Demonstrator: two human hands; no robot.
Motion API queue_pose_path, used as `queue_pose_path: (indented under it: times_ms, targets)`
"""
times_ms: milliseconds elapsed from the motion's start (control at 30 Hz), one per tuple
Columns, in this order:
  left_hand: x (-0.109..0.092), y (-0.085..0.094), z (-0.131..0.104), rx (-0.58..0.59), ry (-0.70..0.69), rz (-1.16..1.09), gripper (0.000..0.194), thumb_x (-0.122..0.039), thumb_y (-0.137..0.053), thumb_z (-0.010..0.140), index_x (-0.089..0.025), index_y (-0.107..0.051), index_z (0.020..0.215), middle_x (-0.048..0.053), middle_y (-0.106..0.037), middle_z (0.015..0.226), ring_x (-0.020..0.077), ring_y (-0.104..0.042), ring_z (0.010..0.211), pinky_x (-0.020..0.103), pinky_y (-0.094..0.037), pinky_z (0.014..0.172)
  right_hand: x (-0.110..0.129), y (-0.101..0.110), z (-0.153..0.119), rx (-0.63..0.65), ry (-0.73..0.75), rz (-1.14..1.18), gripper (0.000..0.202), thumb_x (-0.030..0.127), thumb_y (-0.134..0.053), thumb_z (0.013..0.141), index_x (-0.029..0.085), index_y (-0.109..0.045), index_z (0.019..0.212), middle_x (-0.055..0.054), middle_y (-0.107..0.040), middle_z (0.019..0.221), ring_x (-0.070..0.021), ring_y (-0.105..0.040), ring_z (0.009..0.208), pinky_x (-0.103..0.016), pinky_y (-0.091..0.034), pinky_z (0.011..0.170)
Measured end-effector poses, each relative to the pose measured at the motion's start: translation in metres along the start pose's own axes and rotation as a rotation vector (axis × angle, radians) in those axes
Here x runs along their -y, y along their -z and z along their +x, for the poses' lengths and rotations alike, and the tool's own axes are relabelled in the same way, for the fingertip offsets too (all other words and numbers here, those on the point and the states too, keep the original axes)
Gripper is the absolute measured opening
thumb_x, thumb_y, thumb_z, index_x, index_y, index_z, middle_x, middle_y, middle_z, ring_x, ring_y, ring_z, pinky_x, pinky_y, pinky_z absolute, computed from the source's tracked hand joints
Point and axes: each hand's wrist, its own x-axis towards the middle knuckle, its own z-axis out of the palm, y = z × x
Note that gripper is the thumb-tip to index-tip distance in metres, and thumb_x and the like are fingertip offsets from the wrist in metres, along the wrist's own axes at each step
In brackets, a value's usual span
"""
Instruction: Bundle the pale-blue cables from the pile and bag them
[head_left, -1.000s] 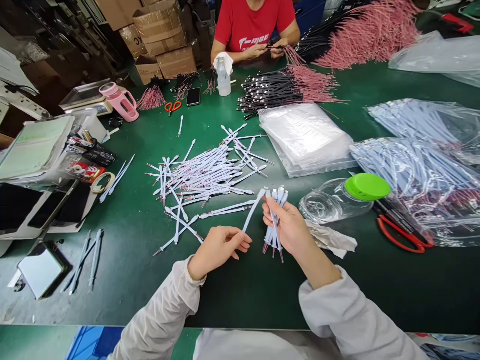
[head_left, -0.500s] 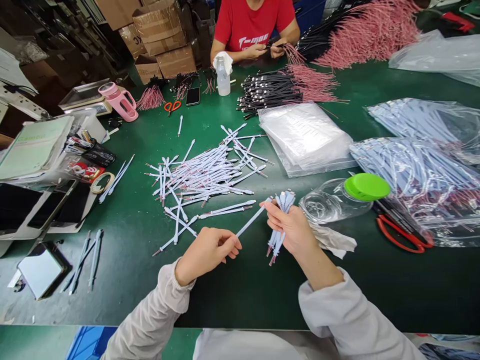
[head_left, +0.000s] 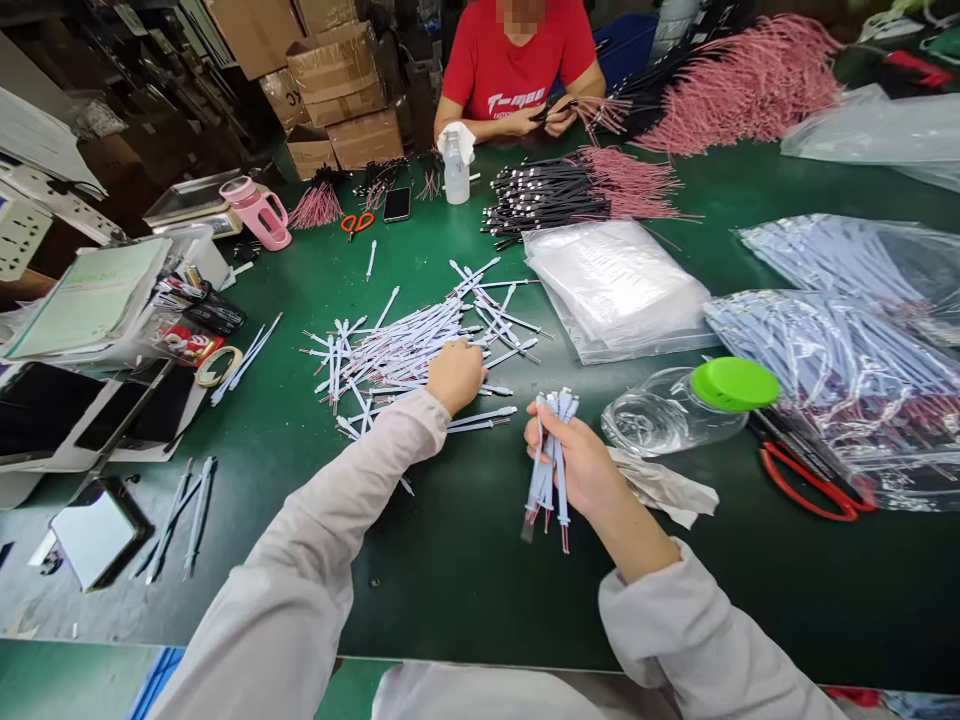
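Note:
Many short pale-blue cables lie in a loose pile [head_left: 405, 345] on the green table. Over the pile's right part is my left hand [head_left: 456, 375], back up with its fingers curled down; its fingertips are hidden, so what they touch cannot be seen. My right hand [head_left: 581, 455] is closed around a bunch of pale-blue cables [head_left: 553, 470], connector ends up and reddish wire ends hanging down. A clear jar with a green lid [head_left: 735, 384] lies on its side to the right of that hand, beside a crumpled white tissue [head_left: 667, 487].
Clear plastic bags [head_left: 619, 285] lie behind the jar. Bagged blue cables [head_left: 840, 350] and red-handled scissors [head_left: 806, 485] are at the right. Black cables [head_left: 547, 195] lie near a person in red [head_left: 517, 65]. A pink cup [head_left: 259, 213] and papers [head_left: 86, 295] stand left.
My left hand has moved forward onto the pile. The single cable that stretched between my hands now rests with the bunch in my right hand, which stays in nearly the same place.

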Motion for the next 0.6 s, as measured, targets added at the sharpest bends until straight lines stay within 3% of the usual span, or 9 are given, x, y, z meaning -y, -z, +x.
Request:
queue_pose_path:
  times_ms: [100, 233, 367, 433, 467, 533, 600]
  targets:
    - [-0.003, 0.003, 0.003, 0.009, -0.017, 0.019, 0.01, -0.018, -0.057, 0.079, -0.012, -0.062, 0.085, 0.014, -0.059, 0.099, 0.0287, -0.052, 0.102, 0.035, -0.044, 0.078, 0.0, 0.004, 0.002, -0.029, -0.01, 0.107, 0.031, 0.039, -0.073, 0.066, 0.019, -0.057, 0.082, 0.004, -0.047, 0.056, -0.0088, -0.042, 0.052, -0.02, -0.036, 0.046]
    - [0.004, 0.024, -0.02, 0.057, -0.053, -0.116, 0.013, -0.025, -0.053, 0.082, -0.016, -0.062, 0.08, 0.005, -0.064, 0.08, 0.0184, -0.058, 0.078, 0.029, -0.043, 0.072, -0.001, 0.005, 0.003, -0.016, -0.086, 0.247, 0.028, 0.027, -0.074, 0.068, 0.018, -0.06, 0.09, 0.008, -0.033, 0.052, -0.0031, -0.025, 0.042, -0.015, -0.023, 0.038]
    - [0.01, 0.031, -0.054, 0.487, -0.018, -0.739, 0.024, -0.038, -0.055, 0.079, -0.015, -0.061, 0.081, 0.002, -0.063, 0.072, 0.0127, -0.055, 0.063, 0.021, -0.04, 0.052, 0.001, 0.0, 0.001, 0.043, -0.099, 0.296, 0.031, 0.025, -0.07, 0.072, 0.017, -0.063, 0.101, 0.006, -0.039, 0.06, -0.0011, -0.015, 0.041, -0.015, -0.018, 0.035]
    - [0.013, 0.027, -0.067, 0.681, -0.004, -0.908, 0.031, -0.042, -0.054, 0.079, -0.014, -0.062, 0.084, 0.004, -0.063, 0.074, 0.0124, -0.055, 0.063, 0.019, -0.038, 0.048, 0.002, -0.001, -0.001, 0.034, -0.053, 0.278, 0.026, 0.026, -0.071, 0.071, 0.017, -0.065, 0.095, 0.004, -0.044, 0.065, -0.0004, -0.015, 0.041, -0.016, -0.017, 0.035]
    - [0.014, 0.024, -0.072, 0.723, -0.008, -0.925, 0.033, -0.043, -0.05, 0.081, -0.013, -0.063, 0.086, 0.005, -0.063, 0.076, 0.0128, -0.056, 0.064, 0.019, -0.039, 0.048, 0.002, -0.001, -0.001, 0.024, -0.027, 0.256, 0.022, 0.027, -0.071, 0.071, 0.016, -0.066, 0.089, 0.003, -0.045, 0.065, -0.0003, -0.016, 0.041, -0.017, -0.017, 0.034]
    - [0.02, 0.021, -0.074, 0.64, -0.025, -0.8, 0.036, -0.04, -0.04, 0.087, -0.014, -0.064, 0.087, 0.005, -0.063, 0.077, 0.014, -0.057, 0.066, 0.021, -0.042, 0.053, 0.002, -0.002, -0.002, 0.018, 0.007, 0.22, 0.018, 0.029, -0.071, 0.071, 0.014, -0.067, 0.079, 0.003, -0.044, 0.063, -0.0001, -0.017, 0.041, -0.017, -0.017, 0.034]
    - [0.029, 0.019, -0.07, 0.341, -0.025, -0.495, 0.033, -0.031, -0.035, 0.09, -0.015, -0.064, 0.09, 0.006, -0.063, 0.08, 0.016, -0.058, 0.073, 0.025, -0.044, 0.063, 0.001, -0.001, -0.001, 0.031, 0.015, 0.213, 0.018, 0.03, -0.071, 0.072, 0.013, -0.066, 0.073, 0.003, -0.044, 0.063, 0.0002, -0.019, 0.041, -0.017, -0.017, 0.035]
